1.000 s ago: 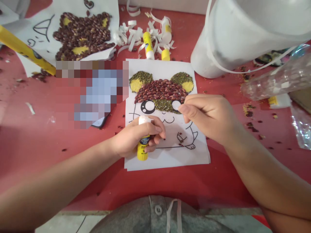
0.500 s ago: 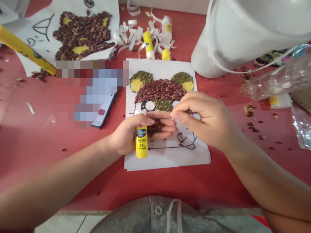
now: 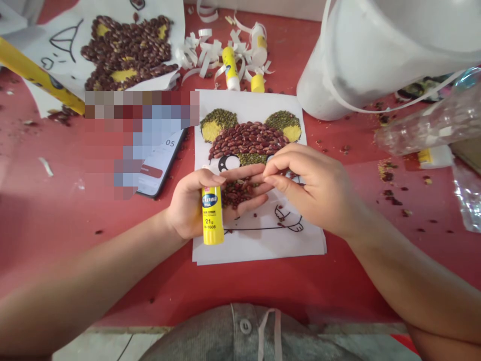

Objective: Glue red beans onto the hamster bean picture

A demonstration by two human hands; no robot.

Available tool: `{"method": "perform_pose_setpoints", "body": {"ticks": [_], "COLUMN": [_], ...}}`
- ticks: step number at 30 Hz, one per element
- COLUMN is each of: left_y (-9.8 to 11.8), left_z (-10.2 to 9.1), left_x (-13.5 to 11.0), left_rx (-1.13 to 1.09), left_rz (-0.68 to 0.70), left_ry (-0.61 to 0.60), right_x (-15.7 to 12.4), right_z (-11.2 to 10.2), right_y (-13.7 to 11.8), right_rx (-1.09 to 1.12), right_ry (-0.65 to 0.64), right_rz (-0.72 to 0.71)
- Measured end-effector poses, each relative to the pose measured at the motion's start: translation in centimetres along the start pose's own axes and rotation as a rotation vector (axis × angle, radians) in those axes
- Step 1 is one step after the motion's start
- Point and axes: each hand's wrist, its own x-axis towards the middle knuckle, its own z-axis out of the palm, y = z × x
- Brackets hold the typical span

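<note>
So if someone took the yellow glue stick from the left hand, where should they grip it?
Probably round the lower barrel of the yellow glue stick, coming from the near edge of the paper. It stands upright against the left hand, with its top end by the thumb, so the lower part is the free stretch. The red beans in that palm argue against reaching in from the right.

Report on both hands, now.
Left hand gripping glue stick, red beans in palm. Right hand pinched just above them. Both over bean-picture sheet.
</note>
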Motion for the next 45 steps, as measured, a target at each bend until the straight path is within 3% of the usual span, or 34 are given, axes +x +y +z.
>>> {"method": "perform_pose_setpoints", "body": {"ticks": [8,18,20,25,29,34,40,45], "left_y": [0.0,-0.1,-0.1,-0.1,-0.3,-0.4,-0.4,-0.3], "left_z": [-0.2,0.0,0.0,0.0,-0.5,-0.7,0.2,0.5], "left_x": [0.0,0.1,0.1,-0.1,-0.1,0.0,-0.6,-0.7], "left_rx": [-0.02,0.033,0.037,0.013,0.015,0.141,0.476,0.694], "left_rz": [-0.008,-0.007,-0.009,-0.08,-0.119,-0.175,-0.194,-0.222], "left_ry": [-0.004,-0.009,-0.012,-0.035,-0.13,-0.172,-0.091,-0.065], "right_x": [0.1,0.1,0.2,0.4,0.4,0.3,0.2,-0.2], "right_z": [-0.2,-0.2,-0.5,-0.6,0.1,0.1,0.8,1.7], "right_y": [0.2,0.1,0.3,2.0,3.1,1.5,-0.9,-1.7], "right_rx": [-0.106,-0.07,-0.04,-0.082,-0.095,0.081,0.411,0.538], "right_ry": [-0.088,-0.196,-0.18,0.003,0.02,0.02,-0.034,-0.059], "right_rz": [-0.125,-0.012,0.025,0.126,0.157,0.197,0.24,0.289]}}
